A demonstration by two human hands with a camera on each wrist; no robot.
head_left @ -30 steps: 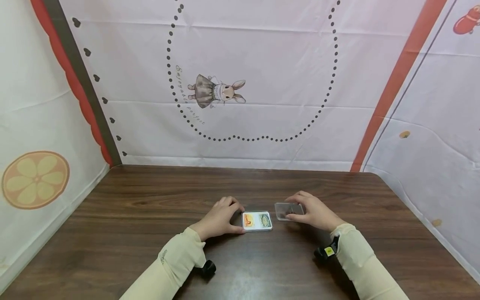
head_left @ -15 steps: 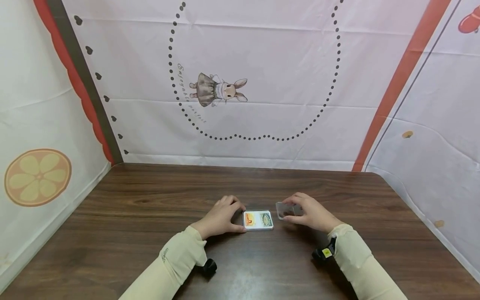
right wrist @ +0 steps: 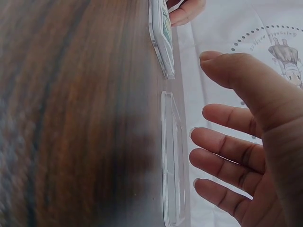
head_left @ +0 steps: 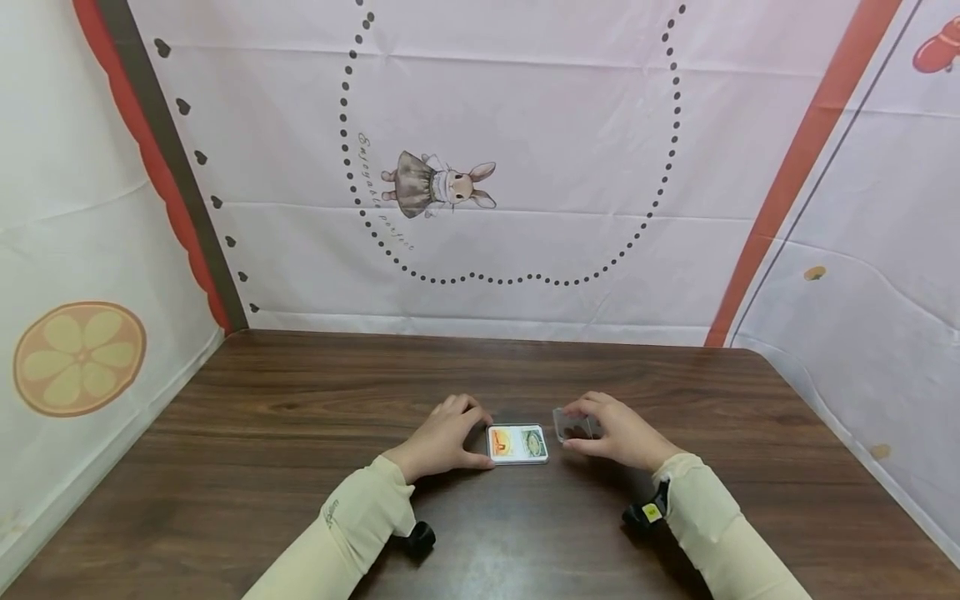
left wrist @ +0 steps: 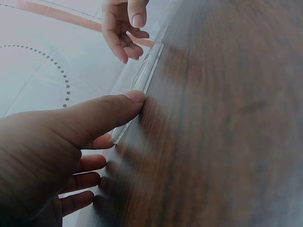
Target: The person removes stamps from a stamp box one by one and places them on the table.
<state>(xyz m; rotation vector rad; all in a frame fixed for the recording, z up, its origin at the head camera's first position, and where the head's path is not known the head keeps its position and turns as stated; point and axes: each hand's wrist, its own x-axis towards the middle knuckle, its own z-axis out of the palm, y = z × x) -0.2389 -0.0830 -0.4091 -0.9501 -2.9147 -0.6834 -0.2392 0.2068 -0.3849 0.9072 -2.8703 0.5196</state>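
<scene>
A clear plastic case of picture cards lies flat on the brown table. An orange picture and a green one show on the top card. My left hand pinches the case at its left end, thumb on the near side and a finger on the far side; the left wrist view shows the thumb on its edge. To the right of the case lies a clear plastic lid, partly hidden under my right hand. In the right wrist view, the fingers hang apart from the lid, loosely bent and holding nothing.
The wooden table ends at a printed white cloth behind and at both sides. Each wrist wears a small black camera, such as the one on the left wrist.
My right hand has shifted slightly left over the clear lid, covering more of it. The left hand keeps its hold on the card case. The head view has shifted a little.
</scene>
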